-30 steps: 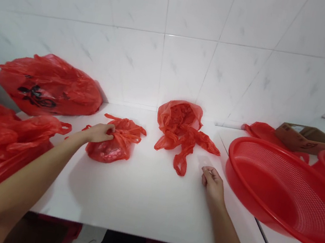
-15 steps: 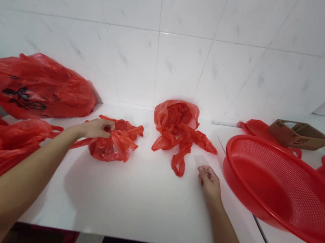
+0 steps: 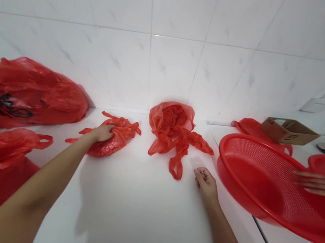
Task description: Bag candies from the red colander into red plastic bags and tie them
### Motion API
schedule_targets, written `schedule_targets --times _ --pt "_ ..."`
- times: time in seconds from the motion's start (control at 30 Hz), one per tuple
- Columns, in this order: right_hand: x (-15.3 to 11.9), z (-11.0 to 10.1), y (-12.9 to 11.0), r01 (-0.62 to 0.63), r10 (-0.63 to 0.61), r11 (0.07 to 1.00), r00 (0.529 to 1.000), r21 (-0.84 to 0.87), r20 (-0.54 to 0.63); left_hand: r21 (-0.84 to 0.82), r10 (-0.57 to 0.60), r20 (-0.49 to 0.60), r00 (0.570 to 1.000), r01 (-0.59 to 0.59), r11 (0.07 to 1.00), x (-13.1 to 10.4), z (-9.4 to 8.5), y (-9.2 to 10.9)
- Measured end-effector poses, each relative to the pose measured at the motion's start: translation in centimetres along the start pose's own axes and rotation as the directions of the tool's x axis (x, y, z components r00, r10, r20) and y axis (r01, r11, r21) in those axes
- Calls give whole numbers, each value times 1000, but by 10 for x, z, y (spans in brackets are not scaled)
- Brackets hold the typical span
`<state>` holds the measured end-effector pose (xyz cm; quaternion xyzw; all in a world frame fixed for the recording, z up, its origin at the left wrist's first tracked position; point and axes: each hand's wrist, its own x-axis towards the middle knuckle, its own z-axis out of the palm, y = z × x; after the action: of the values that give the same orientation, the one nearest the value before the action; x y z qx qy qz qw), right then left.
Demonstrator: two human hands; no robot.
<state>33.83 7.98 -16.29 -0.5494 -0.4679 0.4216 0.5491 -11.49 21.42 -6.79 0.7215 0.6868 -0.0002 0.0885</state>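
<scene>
on my feed i see translucent red with pinkish patches on the small crumpled plastic bag (image 3: 118,138), a black print on the bulging red plastic bag (image 3: 46,86), fine mesh patterning the oval red plastic basket (image 3: 257,157), and grey veins across white wall tiles (image 3: 172,64).

At least four red bags (image 3: 120,135), two baskets (image 3: 260,184), one cardboard box (image 3: 291,138)

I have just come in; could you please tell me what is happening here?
A person has their left hand on a small red bag lying on the white table. Their right hand, loosely closed, is between a crumpled red bag and a red basket. At the right, another person's hand is over the basket; whether it touches is unclear.
</scene>
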Motion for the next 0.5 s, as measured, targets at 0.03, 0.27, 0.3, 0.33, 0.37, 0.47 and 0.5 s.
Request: schedule_targets --times 0.03,0.27,0.3,0.33,0.37,0.47,0.5 --pt "0 0 0 1 -1 1000 1000 -2 -2 12 -15 3 1000 15 1000 2 -1 1" --pt "-1 2 -3 -1 1 1000 1000 -27 1 80 -98 19 995 96 992 5 -8 10" --pt "-2 1 -4 -2 2 999 1000 -32 4 85 -99 27 995 96 992 3 -8 10" --pt "-2 1 -4 -3 3 999 1000 -37 7 90 -99 33 995 96 991 1 -8 11" --pt "-2 1 -4 -4 4 999 1000 -42 9 95 -96 35 995 92 991 -1 -8 10" --pt "-2 1 -5 -9 10 998 1000 -55 9 107 -80 42 996 75 991 -10 -6 8" --pt "-2 1 -5 -12 12 998 1000 -59 8 107 -68 47 997 63 992 -13 -6 7"
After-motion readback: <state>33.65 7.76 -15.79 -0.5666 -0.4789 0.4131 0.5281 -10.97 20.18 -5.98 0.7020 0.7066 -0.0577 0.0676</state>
